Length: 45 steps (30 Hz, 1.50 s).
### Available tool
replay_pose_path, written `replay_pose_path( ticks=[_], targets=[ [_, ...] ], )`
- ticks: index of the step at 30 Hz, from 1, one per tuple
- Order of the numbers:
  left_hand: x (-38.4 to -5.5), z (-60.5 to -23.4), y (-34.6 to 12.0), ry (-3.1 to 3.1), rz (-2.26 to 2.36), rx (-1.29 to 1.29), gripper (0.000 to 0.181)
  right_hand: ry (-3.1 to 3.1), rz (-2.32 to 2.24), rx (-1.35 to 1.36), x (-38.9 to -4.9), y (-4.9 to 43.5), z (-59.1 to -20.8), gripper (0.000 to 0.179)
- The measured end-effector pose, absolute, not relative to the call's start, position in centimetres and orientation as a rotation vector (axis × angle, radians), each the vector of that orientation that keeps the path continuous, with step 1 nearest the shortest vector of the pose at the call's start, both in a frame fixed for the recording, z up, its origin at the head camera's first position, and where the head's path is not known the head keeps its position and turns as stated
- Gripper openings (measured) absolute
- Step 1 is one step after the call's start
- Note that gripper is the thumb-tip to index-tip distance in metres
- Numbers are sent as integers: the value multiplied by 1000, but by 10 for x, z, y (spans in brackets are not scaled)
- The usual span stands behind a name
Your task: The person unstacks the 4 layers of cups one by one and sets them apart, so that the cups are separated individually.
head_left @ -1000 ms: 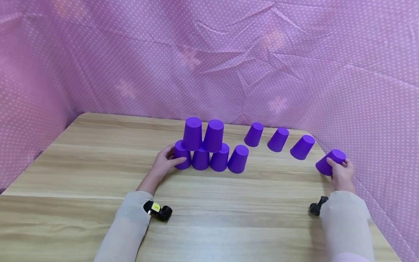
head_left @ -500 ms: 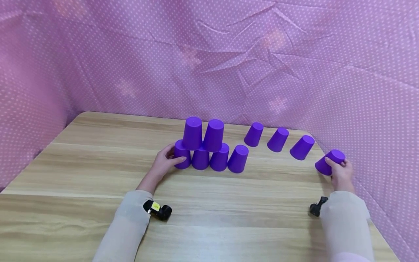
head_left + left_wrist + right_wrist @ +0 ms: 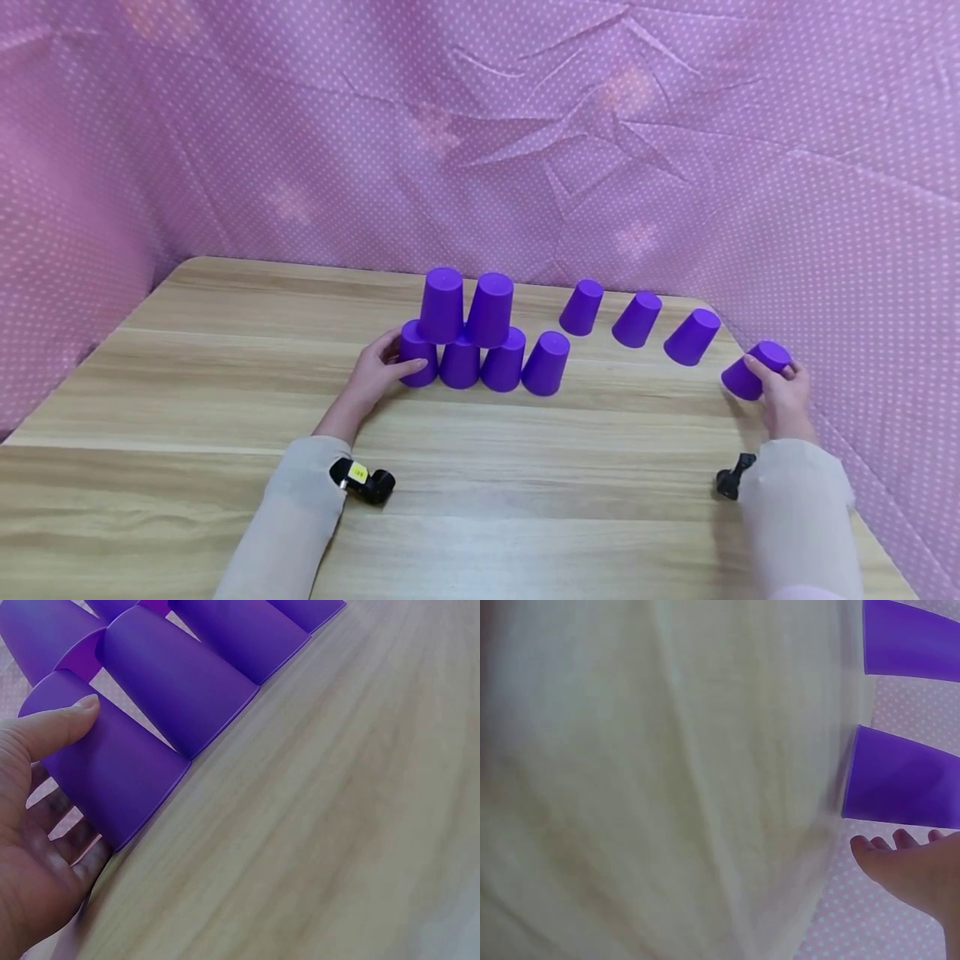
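The left hand (image 3: pixel 377 371) grips the leftmost cup (image 3: pixel 412 346); nearer the rightmost cup (image 3: pixel 740 382), upright just left of its fingers, is the right hand (image 3: pixel 787 402); whether those hold it, I can't tell.

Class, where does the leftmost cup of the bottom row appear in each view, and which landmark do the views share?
Head: the leftmost cup is slightly left of and below centre.
Left wrist: it is left of centre.
Right wrist: not in it.
Shared landmark: wooden tabletop.
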<state>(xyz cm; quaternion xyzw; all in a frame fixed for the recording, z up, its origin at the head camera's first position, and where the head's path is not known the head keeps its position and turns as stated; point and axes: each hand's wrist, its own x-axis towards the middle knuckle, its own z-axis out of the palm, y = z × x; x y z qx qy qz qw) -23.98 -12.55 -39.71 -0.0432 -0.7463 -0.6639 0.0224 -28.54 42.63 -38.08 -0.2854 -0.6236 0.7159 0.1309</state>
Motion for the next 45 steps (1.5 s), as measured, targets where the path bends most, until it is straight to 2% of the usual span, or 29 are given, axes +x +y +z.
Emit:
replay_pose_path(
  ticks=[7,23,33,45],
  targets=[
    [-251,-413,-130,-2296,-2047,-148,64,-1938,1920,-834,-277,414,-356,99],
    [-251,-415,-128,-2300,-2048,-155,65,-2069,1851,-744,-272,410,-329,100],
    [-249,-412,-128,-2295,-2034,-140,64,-2061,1891,-573,-278,393,-314,93],
    [-240,-397,-124,-2295,-2063,-142,62,-2271,1672,-377,-284,365,-306,86]
  ],
)
